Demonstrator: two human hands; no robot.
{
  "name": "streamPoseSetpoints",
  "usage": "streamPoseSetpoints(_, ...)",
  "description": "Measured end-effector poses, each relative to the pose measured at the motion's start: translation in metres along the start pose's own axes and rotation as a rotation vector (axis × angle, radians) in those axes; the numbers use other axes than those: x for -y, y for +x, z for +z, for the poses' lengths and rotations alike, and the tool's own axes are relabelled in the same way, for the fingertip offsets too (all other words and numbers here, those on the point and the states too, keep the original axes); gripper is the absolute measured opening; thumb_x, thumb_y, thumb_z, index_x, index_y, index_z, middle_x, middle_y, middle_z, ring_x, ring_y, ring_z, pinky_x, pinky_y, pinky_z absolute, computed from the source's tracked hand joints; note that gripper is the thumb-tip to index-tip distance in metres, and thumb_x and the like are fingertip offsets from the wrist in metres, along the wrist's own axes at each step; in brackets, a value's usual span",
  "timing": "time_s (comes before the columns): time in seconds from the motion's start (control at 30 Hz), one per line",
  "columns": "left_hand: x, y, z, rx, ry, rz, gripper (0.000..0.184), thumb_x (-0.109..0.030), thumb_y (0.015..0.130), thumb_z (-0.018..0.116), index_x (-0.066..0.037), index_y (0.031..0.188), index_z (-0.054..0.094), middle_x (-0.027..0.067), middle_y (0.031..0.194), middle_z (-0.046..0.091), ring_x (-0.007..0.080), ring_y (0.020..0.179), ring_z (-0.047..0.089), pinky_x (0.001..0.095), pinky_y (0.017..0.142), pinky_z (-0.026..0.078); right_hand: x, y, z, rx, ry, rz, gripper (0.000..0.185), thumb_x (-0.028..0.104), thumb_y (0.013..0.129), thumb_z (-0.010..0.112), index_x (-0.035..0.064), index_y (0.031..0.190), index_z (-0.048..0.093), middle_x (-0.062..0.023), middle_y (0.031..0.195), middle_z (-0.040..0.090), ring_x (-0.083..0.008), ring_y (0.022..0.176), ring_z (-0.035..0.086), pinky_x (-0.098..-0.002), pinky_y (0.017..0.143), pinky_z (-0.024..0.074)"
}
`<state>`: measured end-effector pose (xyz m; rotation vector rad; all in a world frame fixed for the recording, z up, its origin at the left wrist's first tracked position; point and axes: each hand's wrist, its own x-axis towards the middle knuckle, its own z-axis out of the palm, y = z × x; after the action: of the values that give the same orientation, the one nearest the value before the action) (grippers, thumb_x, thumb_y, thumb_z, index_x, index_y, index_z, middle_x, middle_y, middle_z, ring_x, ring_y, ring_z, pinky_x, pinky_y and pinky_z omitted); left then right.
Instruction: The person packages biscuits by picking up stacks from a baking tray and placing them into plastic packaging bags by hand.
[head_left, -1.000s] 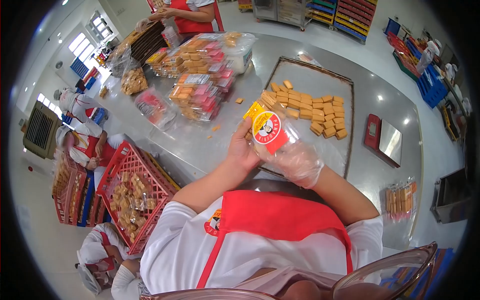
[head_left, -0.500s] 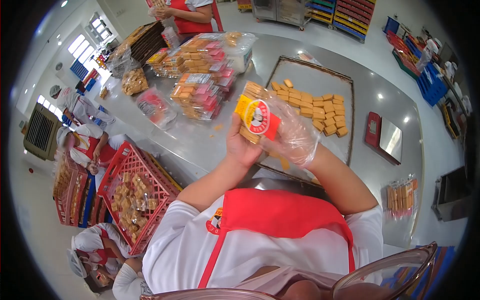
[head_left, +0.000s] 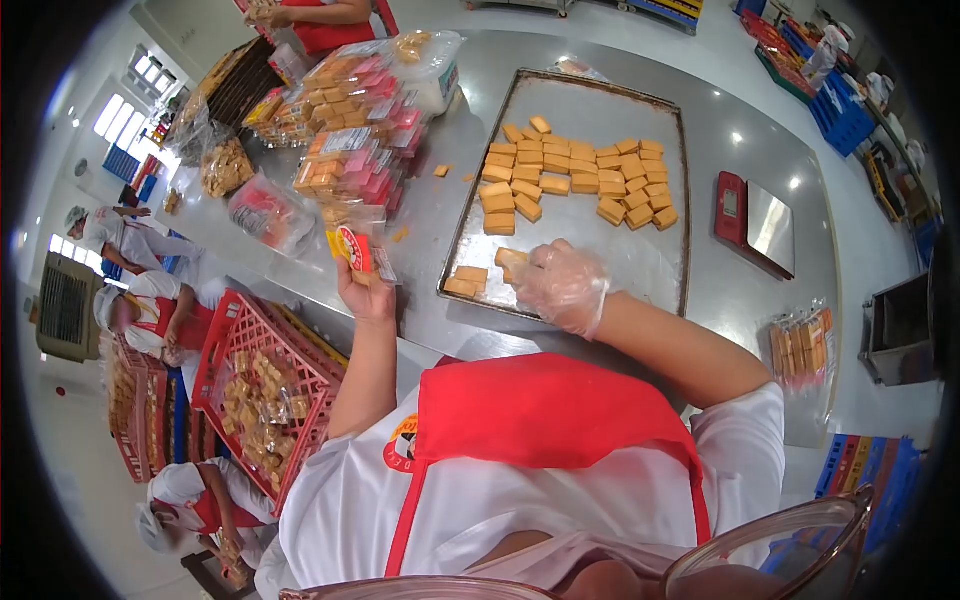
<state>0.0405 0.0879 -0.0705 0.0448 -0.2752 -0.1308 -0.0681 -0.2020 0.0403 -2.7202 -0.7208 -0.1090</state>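
My left hand [head_left: 366,292] is raised left of the tray, closed around the lower part of a clear biscuit packet [head_left: 362,245] with a red and yellow label. Over the tray's near edge, my right hand [head_left: 565,285] wears a clear plastic glove. Its fingers are pinched on a rectangular golden biscuit [head_left: 510,262]. Beside that biscuit lie a few others [head_left: 466,280]. Farther back on the metal tray [head_left: 645,280], many biscuits [head_left: 560,165] sit in loose rows. Part of the packet is hidden by my left fingers.
Filled packets [head_left: 350,160] are piled at the table's left, near a bag of labels [head_left: 270,215]. A red scale [head_left: 735,210] stands to the right, with more packets [head_left: 800,350] beyond. A red crate [head_left: 270,390] of bagged biscuits is at lower left. Co-workers [head_left: 165,310] stand nearby.
Both hands were together on the packet. My left hand has carried it left towards the pile, while my right hand has let go and moved down to a biscuit on the tray.
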Motion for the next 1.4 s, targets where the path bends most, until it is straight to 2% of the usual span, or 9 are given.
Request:
streamPoseSetpoints(0.07,-0.003,-0.001,-0.006,0.044,0.009,-0.008,0.038,-0.018,0.086,0.044,-0.003,0.12,0.041,0.0143,0.116,0.049,0.0264,0.107,0.047,0.0396,0.093,0.038,0.001,-0.003,0.009,-0.116,-0.027,-0.049,0.019,0.018,0.073,0.056,0.0098,0.09,0.054,-0.0093,0.075,0.053,-0.0286,0.068,0.052,-0.0365,0.063,0.0445)
streamPoseSetpoints(0.27,-0.003,0.004,-0.011,-0.06,0.036,0.026,0.038,-0.02,0.086,0.044,-0.004,0.12,0.041,0.013,0.117,0.049,0.027,0.107,0.047,0.0407,0.093,0.037,-0.006,0.004,0.005,0.116,0.015,0.023,0.021,0.015,0.074,0.052,0.0078,0.093,0.052,-0.0125,0.084,0.055,-0.0286,0.075,0.055,-0.0391,0.064,0.0464)
streamPoseSetpoints(0.47,-0.003,0.004,-0.01,-0.077,0.019,0.01,0.042,-0.021,0.084,0.046,-0.005,0.122,0.039,0.0104,0.123,0.045,0.0248,0.11,0.046,0.046,0.09,0.037,-0.005,0.018,0.007,-0.095,0.002,-0.015,0.021,0.018,0.075,0.051,0.008,0.093,0.052,-0.0121,0.08,0.054,-0.0274,0.074,0.055,-0.0395,0.061,0.0457)
streamPoseSetpoints(0.67,0.0,0.002,-0.006,-0.09,0.085,0.007,0.045,-0.02,0.083,0.047,-0.005,0.124,0.037,0.01,0.125,0.043,0.0254,0.111,0.045,0.0465,0.091,0.037,-0.003,0.018,0.018,-0.135,0.074,-0.098,0.029,0.015,0.071,0.06,0.013,0.099,0.054,-0.0096,0.075,0.053,-0.0277,0.069,0.053,-0.0375,0.058,0.0436)
streamPoseSetpoints(0.9,0.001,0.003,-0.006,-0.142,0.04,0.001,0.042,-0.021,0.082,0.049,-0.004,0.12,0.041,0.0124,0.117,0.05,0.0271,0.106,0.048,0.0481,0.09,0.037,-0.013,0.004,0.004,0.245,0.189,-0.099,0.011,0.013,0.077,0.047,0.0079,0.084,0.054,-0.0119,0.083,0.056,-0.0305,0.077,0.056,-0.039,0.065,0.0459)
streamPoseSetpoints(1.07,0.004,0.003,-0.004,-0.076,0.099,-0.01,0.04,-0.016,0.083,0.047,-0.003,0.12,0.04,0.0119,0.121,0.046,0.0259,0.11,0.046,0.0429,0.093,0.035,-0.018,0.026,-0.007,0.083,0.192,-0.07,0.01,0.014,0.077,0.047,0.007,0.081,0.052,-0.0116,0.079,0.055,-0.0296,0.074,0.056,-0.0375,0.064,0.0461)
streamPoseSetpoints(1.1,0.002,0.002,-0.006,-0.057,0.085,-0.023,0.04,-0.017,0.083,0.047,-0.003,0.12,0.041,0.0119,0.121,0.046,0.0259,0.11,0.046,0.0427,0.094,0.035,-0.03,0.034,0.011,-0.124,0.183,-0.301,0.012,0.017,0.077,0.047,0.0065,0.082,0.051,-0.012,0.08,0.054,-0.0298,0.072,0.056,-0.0372,0.061,0.0466)
streamPoseSetpoints(1.23,0.002,0.002,-0.005,-0.036,0.047,-0.046,0.04,-0.018,0.083,0.047,-0.003,0.12,0.041,0.0121,0.12,0.047,0.0258,0.109,0.046,0.0421,0.093,0.035,-0.021,0.049,0.029,0.208,0.117,-0.166,0.009,0.013,0.075,0.053,0.0085,0.079,0.046,-0.0072,0.084,0.051,-0.0273,0.077,0.053,-0.0363,0.06,0.0451)
streamPoseSetpoints(1.4,0.004,0.001,-0.001,-0.208,0.116,0.047,0.04,-0.022,0.083,0.049,-0.004,0.118,0.042,0.0119,0.114,0.052,0.0272,0.104,0.05,0.0462,0.089,0.038,-0.025,0.028,0.022,0.205,0.283,-0.187,0.012,0.013,0.073,0.054,0.0072,0.081,0.048,-0.0092,0.085,0.051,-0.0291,0.08,0.053,-0.0364,0.065,0.0439)
